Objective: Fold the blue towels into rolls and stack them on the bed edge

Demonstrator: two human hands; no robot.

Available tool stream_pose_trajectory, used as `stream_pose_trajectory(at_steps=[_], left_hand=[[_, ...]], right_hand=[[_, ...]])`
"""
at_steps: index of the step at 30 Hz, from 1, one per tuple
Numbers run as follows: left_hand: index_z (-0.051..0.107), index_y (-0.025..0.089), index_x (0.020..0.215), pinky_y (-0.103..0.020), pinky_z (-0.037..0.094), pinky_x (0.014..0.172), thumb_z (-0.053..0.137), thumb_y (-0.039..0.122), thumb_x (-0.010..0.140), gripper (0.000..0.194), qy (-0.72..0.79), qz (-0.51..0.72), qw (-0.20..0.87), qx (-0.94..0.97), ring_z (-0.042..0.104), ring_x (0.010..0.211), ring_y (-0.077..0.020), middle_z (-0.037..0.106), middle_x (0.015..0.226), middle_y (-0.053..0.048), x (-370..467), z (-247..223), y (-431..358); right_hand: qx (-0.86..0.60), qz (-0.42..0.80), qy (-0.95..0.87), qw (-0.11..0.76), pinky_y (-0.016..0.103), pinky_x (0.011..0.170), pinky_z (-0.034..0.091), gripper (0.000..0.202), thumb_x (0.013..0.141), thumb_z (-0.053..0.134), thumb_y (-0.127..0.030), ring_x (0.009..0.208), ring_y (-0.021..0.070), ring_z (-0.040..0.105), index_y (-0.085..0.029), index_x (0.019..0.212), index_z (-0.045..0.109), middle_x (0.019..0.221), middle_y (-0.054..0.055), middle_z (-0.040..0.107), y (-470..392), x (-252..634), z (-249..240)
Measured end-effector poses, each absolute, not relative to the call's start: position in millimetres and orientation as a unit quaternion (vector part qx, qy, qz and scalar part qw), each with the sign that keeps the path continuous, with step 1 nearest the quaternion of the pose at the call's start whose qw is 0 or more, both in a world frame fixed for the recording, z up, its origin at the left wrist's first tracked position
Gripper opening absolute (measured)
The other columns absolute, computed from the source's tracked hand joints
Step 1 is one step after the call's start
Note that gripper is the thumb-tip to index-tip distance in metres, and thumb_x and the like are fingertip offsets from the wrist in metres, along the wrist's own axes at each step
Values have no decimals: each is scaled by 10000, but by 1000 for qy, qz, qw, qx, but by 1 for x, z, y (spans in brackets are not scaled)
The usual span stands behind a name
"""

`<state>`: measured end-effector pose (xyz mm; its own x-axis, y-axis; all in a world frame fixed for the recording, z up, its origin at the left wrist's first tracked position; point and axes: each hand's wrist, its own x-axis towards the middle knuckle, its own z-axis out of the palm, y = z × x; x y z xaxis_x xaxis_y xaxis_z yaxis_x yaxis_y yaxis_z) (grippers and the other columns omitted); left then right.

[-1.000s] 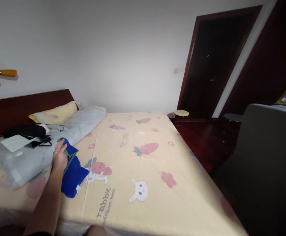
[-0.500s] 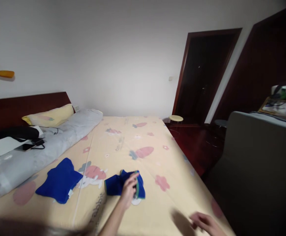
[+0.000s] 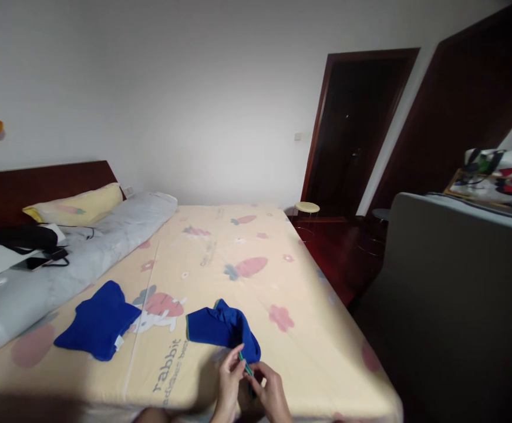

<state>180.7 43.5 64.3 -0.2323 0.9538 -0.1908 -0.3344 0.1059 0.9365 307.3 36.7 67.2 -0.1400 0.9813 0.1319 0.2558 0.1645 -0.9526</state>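
Note:
A blue cloth with green edging (image 3: pixel 223 326) lies partly on the bed, its near end raised at the bed's front. My left hand (image 3: pixel 230 376) pinches the green-edged part of it. Close beside, on the right, my right hand (image 3: pixel 270 388) has its fingers closed on the same edge. The two hands almost touch. To the left, a blue star-shaped cloth (image 3: pixel 101 322) with a small white tag lies flat on the patterned bed sheet (image 3: pixel 247 235).
A grey rolled quilt (image 3: pixel 119 235) and a yellow pillow (image 3: pixel 80 204) lie at the left, with a black bag (image 3: pixel 18 237) and a phone. A round stool (image 3: pixel 307 207) stands beyond the bed. A grey panel (image 3: pixel 450 282) rises at the right.
My right hand has come left to the blue cloth, and both hands now hold its green edge. The cloth's near end has been drawn toward me. The view has shifted slightly right.

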Motion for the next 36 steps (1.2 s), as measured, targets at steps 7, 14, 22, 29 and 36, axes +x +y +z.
stream_pose_trajectory(at_steps=[7, 14, 22, 29, 36], left_hand=[[648, 205, 712, -223, 461, 590, 820, 578, 482, 471, 543, 563, 576, 238, 642, 667, -151, 660, 675, -1, 186, 59, 24], [615, 202, 637, -225, 451, 580, 840, 559, 459, 457, 521, 572, 592, 226, 629, 606, -134, 649, 621, 15, 176, 58, 18], [597, 251, 751, -350, 530, 646, 800, 531, 414, 482, 591, 611, 516, 111, 712, 762, -262, 713, 697, -30, 115, 46, 22], [622, 221, 765, -434, 522, 814, 670, 662, 457, 540, 689, 633, 299, 188, 663, 910, -310, 705, 819, -73, 53, 64, 40], [627, 228, 869, -364, 536, 707, 580, 733, 607, 571, 696, 601, 163, 357, 681, 822, -284, 718, 799, -70, 12, 119, 52]], right_hand=[[-495, 468, -542, 492, 255, 568, 390, 262, 648, 700, -396, 572, 139, 478, -213, 626, 514, 592, -34, 522, 33, 294, 60], [-463, 553, -511, 467, 247, 544, 333, 435, 521, 774, -513, 532, 110, 407, -214, 578, 464, 529, -73, 427, 34, 311, 51], [-592, 421, -421, 544, 268, 523, 343, 600, 486, 644, -788, 524, 121, 373, -234, 541, 419, 517, -62, 383, 52, 388, 53], [-603, 352, -358, 621, 227, 456, 327, 544, 617, 616, -749, 497, 105, 367, -247, 697, 426, 548, -84, 388, 56, 431, 76], [-585, 229, -510, 587, 238, 507, 394, 451, 721, 594, -665, 543, 119, 448, -241, 693, 443, 600, -55, 448, 68, 477, 137]])
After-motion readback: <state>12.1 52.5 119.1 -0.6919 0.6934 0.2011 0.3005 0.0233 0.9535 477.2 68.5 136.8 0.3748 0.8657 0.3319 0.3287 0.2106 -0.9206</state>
